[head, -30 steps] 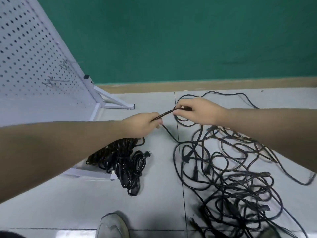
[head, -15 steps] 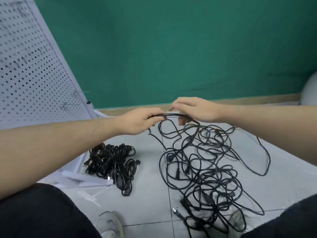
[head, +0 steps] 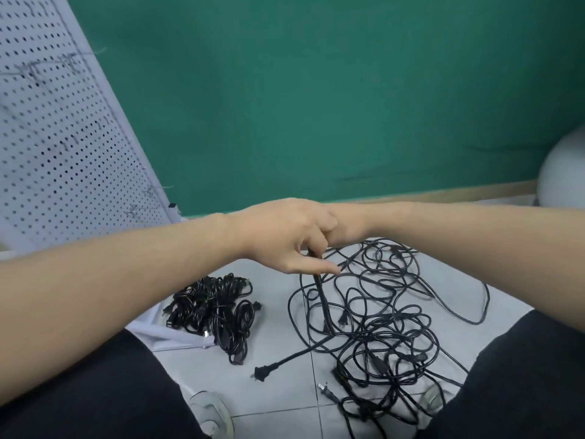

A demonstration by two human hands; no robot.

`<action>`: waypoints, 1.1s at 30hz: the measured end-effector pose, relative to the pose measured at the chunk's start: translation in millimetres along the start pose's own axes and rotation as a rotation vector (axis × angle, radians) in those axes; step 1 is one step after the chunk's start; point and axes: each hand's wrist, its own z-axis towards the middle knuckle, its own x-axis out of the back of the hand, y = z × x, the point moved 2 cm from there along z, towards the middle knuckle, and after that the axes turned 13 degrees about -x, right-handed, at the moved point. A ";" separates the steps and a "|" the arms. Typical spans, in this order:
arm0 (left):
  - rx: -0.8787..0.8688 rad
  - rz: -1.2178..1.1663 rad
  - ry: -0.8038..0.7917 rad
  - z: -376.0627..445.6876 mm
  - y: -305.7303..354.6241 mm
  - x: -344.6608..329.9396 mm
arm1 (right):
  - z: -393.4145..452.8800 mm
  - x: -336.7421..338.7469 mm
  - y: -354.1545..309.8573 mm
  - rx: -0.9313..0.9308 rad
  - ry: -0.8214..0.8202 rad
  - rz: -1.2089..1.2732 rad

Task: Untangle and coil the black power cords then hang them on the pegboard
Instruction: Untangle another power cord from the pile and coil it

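A black cord (head: 323, 299) is being pinched in the left grip (head: 285, 236), hanging down to the grey tiled floor (head: 278, 337). The right grip (head: 345, 229) is being hidden behind it; its state cannot be told. One tangled pile (head: 389, 331) is lying below, one coiled bundle (head: 212, 308) lower left, the pegboard (head: 63, 137) farther left, against a green wall (head: 316, 90).

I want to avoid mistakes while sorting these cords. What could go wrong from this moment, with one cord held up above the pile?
1. The held cord runs down into the tangled pile; pulling it up may tighten knots or drag other cords along.
2. Its free plug dangles near the floor and may snag on loops.
3. The left hand covers the right hand, so that grip cannot be checked; the cord could slip.
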 end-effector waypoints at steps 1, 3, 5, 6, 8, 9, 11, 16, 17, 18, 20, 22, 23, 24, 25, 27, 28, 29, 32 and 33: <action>-0.004 0.020 0.001 -2.4 0.5 1.4 | -1.5 -1.3 3.4 -0.026 -0.014 0.002; -0.005 0.056 0.005 -9.8 -0.1 2.8 | -1.7 0.8 15.9 -0.102 0.007 0.016; 0.008 0.097 0.021 -17.1 -1.2 4.0 | -2.6 5.6 24.8 -0.189 -0.003 0.076; 0.021 0.106 0.028 -19.9 -1.6 5.6 | -3.7 8.0 30.6 -0.219 -0.019 0.097; 0.064 0.115 0.031 -26.1 -3.6 10.4 | -8.8 12.1 46.5 -0.261 -0.045 0.097; 0.105 0.122 0.022 -30.4 -6.2 12.7 | -13.3 14.7 54.5 -0.282 -0.044 0.092; 0.216 0.159 -0.037 -40.0 -14.3 14.6 | -21.5 20.2 68.5 -0.344 -0.010 0.181; 0.565 0.194 -0.198 -59.2 -32.4 0.4 | -23.0 34.9 58.8 -0.292 0.170 0.448; 0.604 0.178 -0.179 -59.1 -32.8 -2.8 | -21.7 35.3 51.7 -0.274 0.184 0.454; 0.627 0.159 -0.148 -55.8 -32.4 -6.5 | -20.6 35.4 44.2 -0.256 0.191 0.447; 0.709 0.058 -0.089 -43.8 -30.2 -10.4 | -19.3 34.6 28.9 -0.215 0.183 0.415; 0.861 -0.239 -0.018 -30.7 -30.7 -10.7 | -19.9 33.3 16.3 -0.179 0.190 0.355; 0.906 -0.387 0.030 -26.1 -31.6 -10.4 | -19.7 32.7 11.8 -0.164 0.199 0.331; 0.912 -0.473 0.070 -24.1 -31.9 -8.4 | -19.7 31.8 9.0 -0.154 0.205 0.325; 0.903 -0.522 0.104 -24.2 -31.6 -5.0 | -20.0 31.1 7.6 -0.150 0.203 0.335; 0.898 -0.552 0.136 -27.3 -33.0 4.1 | -20.9 29.6 8.9 -0.157 0.164 0.331; 0.903 -0.561 0.142 -28.4 -33.5 9.2 | -20.9 28.2 11.5 -0.174 0.131 0.287; 0.915 -0.587 0.152 -29.4 -33.9 13.9 | -20.6 25.6 15.2 -0.202 0.093 0.221; 1.011 -0.775 0.192 -35.7 -35.9 24.3 | -19.9 17.0 35.0 -0.287 -0.024 0.050; 1.040 -0.828 0.177 -39.6 -35.6 25.2 | -20.1 15.1 42.5 -0.296 -0.043 0.038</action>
